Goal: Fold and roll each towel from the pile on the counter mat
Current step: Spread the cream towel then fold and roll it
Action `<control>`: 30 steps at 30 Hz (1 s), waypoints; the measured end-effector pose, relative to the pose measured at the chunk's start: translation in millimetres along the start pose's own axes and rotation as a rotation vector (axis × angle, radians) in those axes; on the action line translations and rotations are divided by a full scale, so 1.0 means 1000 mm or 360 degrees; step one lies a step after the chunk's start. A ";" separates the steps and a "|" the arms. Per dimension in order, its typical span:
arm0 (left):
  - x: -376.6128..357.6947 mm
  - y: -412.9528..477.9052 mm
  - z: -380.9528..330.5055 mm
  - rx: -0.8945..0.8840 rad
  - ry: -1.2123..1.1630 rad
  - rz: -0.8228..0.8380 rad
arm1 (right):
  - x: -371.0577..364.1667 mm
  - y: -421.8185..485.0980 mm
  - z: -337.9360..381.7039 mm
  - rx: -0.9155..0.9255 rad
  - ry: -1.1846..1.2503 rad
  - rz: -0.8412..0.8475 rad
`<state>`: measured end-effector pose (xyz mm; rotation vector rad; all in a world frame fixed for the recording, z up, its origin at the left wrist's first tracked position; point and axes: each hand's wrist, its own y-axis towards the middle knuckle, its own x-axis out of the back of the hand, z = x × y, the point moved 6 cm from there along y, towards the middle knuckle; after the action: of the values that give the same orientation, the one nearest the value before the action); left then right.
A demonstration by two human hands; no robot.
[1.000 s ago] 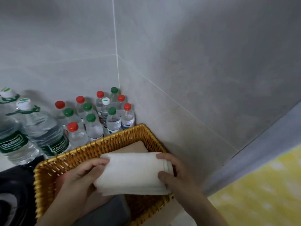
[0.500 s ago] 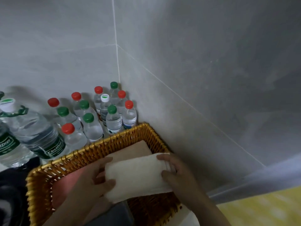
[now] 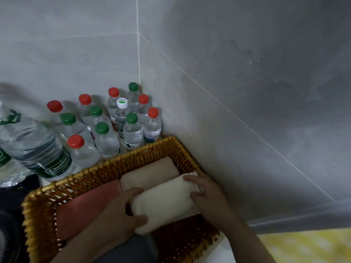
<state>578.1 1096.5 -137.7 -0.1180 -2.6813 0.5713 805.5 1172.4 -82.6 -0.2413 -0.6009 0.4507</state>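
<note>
Both hands hold a rolled white towel (image 3: 165, 200) by its ends, low inside the wicker basket (image 3: 106, 171) near its right side. The left hand (image 3: 123, 211) curls round the near-left end, fingers over the top and thumb beneath. The right hand (image 3: 209, 196) clasps the far-right end, with its fingers wrapped over the edge. Holding both ends probably keeps the roll from loosening as it goes in. The roll lies parallel to a beige rolled towel (image 3: 150, 173) in the basket's far right corner and touches it along its length, so it looks like the next in a row. A pink towel (image 3: 87, 207) fills the left side, and a grey cloth (image 3: 133, 251) lies by the near edge; I cannot tell whether that one is rolled. Bare wicker shows at the near right corner, leaving room for more. Small capped bottles (image 3: 133, 130) and a large bottle (image 3: 36, 147) stand just behind the basket's far edge, against the tiled wall.
</note>
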 end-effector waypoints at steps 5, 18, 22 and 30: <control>-0.004 0.015 -0.003 -0.0040 0.0308 0.0092 | -0.005 0.013 -0.002 0.0017 -0.0012 0.0041; -0.008 0.036 0.022 -0.0102 0.0724 0.0051 | -0.030 0.034 -0.027 -0.0039 -0.0175 0.0094; -0.013 0.034 0.023 -0.0113 0.0832 -0.0052 | -0.036 0.042 -0.023 -0.0016 -0.0199 0.0085; -0.023 0.028 0.027 -0.0174 0.0908 -0.0155 | -0.039 0.049 -0.016 0.0035 -0.0347 0.0133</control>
<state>588.2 1108.8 -179.9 -0.1534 -2.1462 0.3008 769.8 1195.4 -132.1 -0.1981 -0.8004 0.5688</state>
